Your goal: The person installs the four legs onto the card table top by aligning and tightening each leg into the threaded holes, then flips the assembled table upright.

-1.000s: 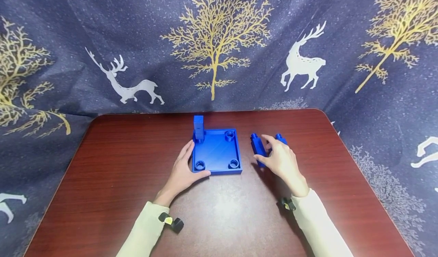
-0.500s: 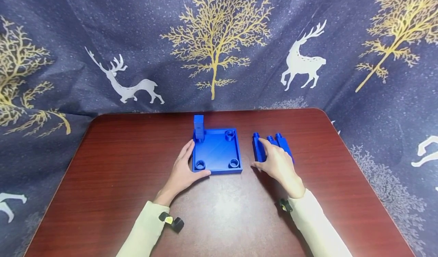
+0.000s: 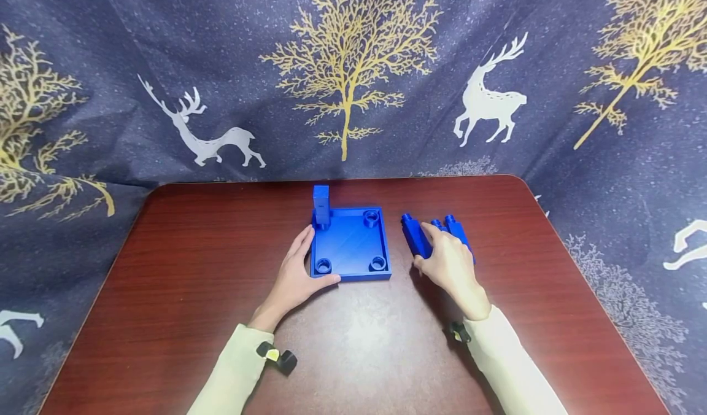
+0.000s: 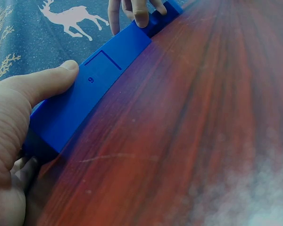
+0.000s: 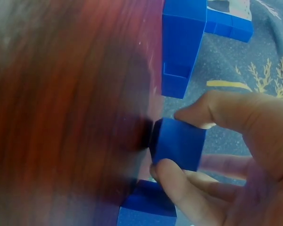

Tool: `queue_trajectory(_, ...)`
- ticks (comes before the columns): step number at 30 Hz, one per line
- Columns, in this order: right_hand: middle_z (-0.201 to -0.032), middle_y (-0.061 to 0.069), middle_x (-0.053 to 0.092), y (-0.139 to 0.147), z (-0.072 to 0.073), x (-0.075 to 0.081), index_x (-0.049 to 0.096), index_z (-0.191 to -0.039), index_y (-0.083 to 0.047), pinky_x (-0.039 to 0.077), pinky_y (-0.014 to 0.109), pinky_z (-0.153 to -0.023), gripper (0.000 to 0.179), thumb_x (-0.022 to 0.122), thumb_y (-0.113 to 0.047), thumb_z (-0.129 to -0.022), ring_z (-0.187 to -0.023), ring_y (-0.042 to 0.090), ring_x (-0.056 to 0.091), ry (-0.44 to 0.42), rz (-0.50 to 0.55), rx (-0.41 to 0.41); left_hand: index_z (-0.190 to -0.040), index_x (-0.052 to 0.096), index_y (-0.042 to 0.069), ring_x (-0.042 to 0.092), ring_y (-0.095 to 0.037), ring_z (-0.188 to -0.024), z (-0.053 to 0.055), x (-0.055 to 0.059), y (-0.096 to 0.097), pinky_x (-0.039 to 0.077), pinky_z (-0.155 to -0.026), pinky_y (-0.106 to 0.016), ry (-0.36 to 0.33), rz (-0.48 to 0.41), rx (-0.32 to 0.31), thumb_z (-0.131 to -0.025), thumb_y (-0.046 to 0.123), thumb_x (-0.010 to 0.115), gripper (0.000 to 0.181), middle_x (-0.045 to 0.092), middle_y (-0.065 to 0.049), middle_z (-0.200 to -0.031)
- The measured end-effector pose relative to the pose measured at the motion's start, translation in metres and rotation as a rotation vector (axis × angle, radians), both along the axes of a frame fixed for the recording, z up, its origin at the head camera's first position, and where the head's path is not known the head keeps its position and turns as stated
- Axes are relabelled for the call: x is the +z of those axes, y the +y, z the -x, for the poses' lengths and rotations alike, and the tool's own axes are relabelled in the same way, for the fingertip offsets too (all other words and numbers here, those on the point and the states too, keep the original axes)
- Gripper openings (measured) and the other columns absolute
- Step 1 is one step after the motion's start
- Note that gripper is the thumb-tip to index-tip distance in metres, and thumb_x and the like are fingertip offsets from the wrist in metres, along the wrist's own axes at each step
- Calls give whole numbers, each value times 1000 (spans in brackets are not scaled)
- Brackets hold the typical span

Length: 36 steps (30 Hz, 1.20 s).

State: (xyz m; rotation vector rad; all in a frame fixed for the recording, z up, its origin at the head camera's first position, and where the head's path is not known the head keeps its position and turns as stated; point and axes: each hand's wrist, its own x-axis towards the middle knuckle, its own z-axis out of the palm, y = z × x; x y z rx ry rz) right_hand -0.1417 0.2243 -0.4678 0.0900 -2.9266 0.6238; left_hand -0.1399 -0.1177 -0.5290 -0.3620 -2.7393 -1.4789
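A shallow blue square tray point(image 3: 350, 243) lies on the table, with a round socket in each visible corner. At its back-left corner one blue leg point(image 3: 321, 205) stands upright. My left hand point(image 3: 293, 280) holds the tray's front-left corner, thumb on the front wall and fingers along the left side. Right of the tray, my right hand point(image 3: 450, 264) pinches the near end of a blue square leg point(image 3: 415, 237) with a narrower round tip pointing away. In the right wrist view, thumb and fingers grip the square end of this leg point(image 5: 179, 143).
Two more blue legs lie just beyond the right hand, a middle leg point(image 3: 437, 223) mostly hidden by it and a right-hand leg point(image 3: 458, 234). A patterned cloth point(image 3: 221, 65) hangs behind the back edge of the brown table point(image 3: 221, 249).
My right hand has moved slightly left and toward me, and its thumb and fingers have closed on the left leg's near end. That leg's tip has swung left. My left hand stays put.
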Motion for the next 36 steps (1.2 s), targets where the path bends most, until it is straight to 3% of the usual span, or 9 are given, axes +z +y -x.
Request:
queue_trajectory(9,-121,17,81,3,2,1,72,-147,-13,60,67,-74,65,88,-21,-85,-100,47,77,84,47,-84,-176,27,5,28,-37,-167,0,-2,0,30,-131,-64,12,-1,-2,-83,45,99,124,26,-11,-183)
queue_trajectory(14,-120,14,83,7,5,1,74,-144,-16,59,63,-75,60,86,-21,-86,-104,43,78,156,116,-127,-176,27,5,28,-37,-167,0,-2,0,29,-132,-63,16,-2,-2,-83,44,100,124,27,-11,-183)
queue_trajectory(21,-115,13,83,8,7,6,69,-150,-18,55,59,-78,69,85,-16,-83,-100,39,76,315,262,-138,-176,27,7,27,-34,-168,-1,-1,0,28,-133,-61,2,-8,0,-81,43,100,125,25,-9,-183)
queue_trajectory(25,-107,14,83,6,6,12,70,-151,-19,55,34,-73,71,85,-11,-81,-82,35,74,406,431,-121,-176,27,7,26,-34,-168,0,-3,1,28,-133,-61,3,-4,-9,-82,45,99,125,25,-8,-184)
queue_trajectory(28,-103,18,81,-1,8,19,72,-148,-15,50,19,-68,69,85,-1,-81,-71,21,69,442,612,-114,-176,27,6,27,-35,-168,1,-4,2,29,-132,-62,6,-10,-16,-82,44,99,125,25,-9,-183)
queue_trajectory(32,-100,21,76,-14,14,31,73,-144,-5,50,18,-66,66,84,10,-80,-70,4,62,495,823,-80,-176,27,5,27,-35,-168,0,-2,1,29,-132,-61,9,-23,-9,-82,42,100,125,26,-10,-183)
queue_trajectory(36,-99,7,76,-28,19,42,71,-142,-1,55,17,-70,63,87,10,-82,-78,4,68,538,981,-48,-176,27,7,27,-34,-168,0,-1,0,28,-133,-61,5,-24,1,-81,41,101,125,26,-9,-183)
